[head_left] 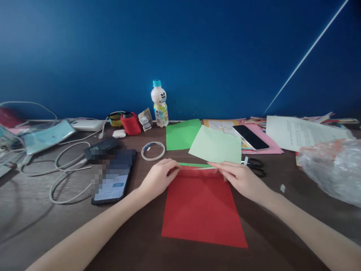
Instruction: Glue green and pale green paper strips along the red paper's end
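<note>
A large red sheet of paper [203,210] lies in front of me, its far edge raised a little off the table. Along that far edge runs a narrow green strip [194,165]. My left hand [160,177] pinches the far left corner of the red sheet, fingers bent together. My right hand [242,178] is closed on the far right part of the same edge, with its fingertips at the green strip. Just beyond the hands lie a pale green sheet [217,145] and a bright green sheet [182,134].
A phone [113,180] and coiled cables [60,169] are at the left. A ring of tape [153,151] and a bottle [160,105] stand further back. Scissors [255,165], another phone [251,137] and crumpled clear plastic [335,169] are at the right.
</note>
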Motion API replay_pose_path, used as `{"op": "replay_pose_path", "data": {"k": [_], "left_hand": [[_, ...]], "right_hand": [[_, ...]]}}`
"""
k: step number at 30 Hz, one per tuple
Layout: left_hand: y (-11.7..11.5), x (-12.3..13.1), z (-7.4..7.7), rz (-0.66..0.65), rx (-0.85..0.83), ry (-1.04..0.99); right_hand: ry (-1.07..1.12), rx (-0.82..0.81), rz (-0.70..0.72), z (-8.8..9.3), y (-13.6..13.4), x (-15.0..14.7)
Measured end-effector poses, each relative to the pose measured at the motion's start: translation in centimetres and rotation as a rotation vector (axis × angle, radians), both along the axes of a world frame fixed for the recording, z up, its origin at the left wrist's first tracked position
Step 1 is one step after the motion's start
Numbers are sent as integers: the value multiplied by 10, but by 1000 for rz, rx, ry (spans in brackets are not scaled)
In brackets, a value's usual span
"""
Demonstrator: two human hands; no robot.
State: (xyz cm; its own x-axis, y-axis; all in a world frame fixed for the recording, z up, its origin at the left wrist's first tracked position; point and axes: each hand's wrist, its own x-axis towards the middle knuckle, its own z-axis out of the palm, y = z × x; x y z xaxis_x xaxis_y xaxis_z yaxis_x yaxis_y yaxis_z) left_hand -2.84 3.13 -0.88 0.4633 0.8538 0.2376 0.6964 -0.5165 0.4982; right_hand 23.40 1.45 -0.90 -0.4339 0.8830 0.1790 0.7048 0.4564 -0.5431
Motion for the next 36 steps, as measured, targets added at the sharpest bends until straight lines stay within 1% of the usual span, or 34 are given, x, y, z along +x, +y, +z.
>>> {"op": "replay_pose_path", "data": {"k": [2,4,6,9,12,15,17,19,21,23,24,26,27,29,31,33,35,36], "left_hand": [[1,-6,-2,-51,229,162],[1,-10,-3,-110,397,325],[0,-12,-4,-168,482,436],[0,-13,-6,-215,542,495],[0,-13,-8,-226,584,537],[-2,-14,-9,-218,595,603],[-4,-13,-8,-203,560,614],[-5,-13,-3,-172,468,563],[-5,-15,4,-86,315,459],[-2,-19,13,61,162,362],[0,-22,16,138,118,340],[6,-28,20,241,134,343],[9,-31,19,257,170,370],[16,-37,13,257,230,448],[22,-40,5,236,229,502],[26,-40,1,228,221,526],[27,-36,3,258,201,494],[26,-33,6,277,170,439]], "right_hand": [[-126,218,100,-6,1,5],[-278,391,177,-13,3,8],[-416,510,218,-19,4,9],[-537,567,222,-25,5,10],[-570,543,209,-25,6,12],[-520,468,232,-22,7,14],[-439,393,235,-18,8,14],[-333,327,199,-15,8,16],[-218,280,135,-13,9,17],[-124,244,89,-12,9,19],[-92,233,77,-11,9,19],[-52,225,58,-10,10,20],[-36,224,45,-10,11,19],[2,226,15,-9,13,17],[36,204,-10,-6,15,13],[65,161,-38,-2,18,7],[100,105,-69,5,21,0],[123,80,-77,10,22,-4]]}}
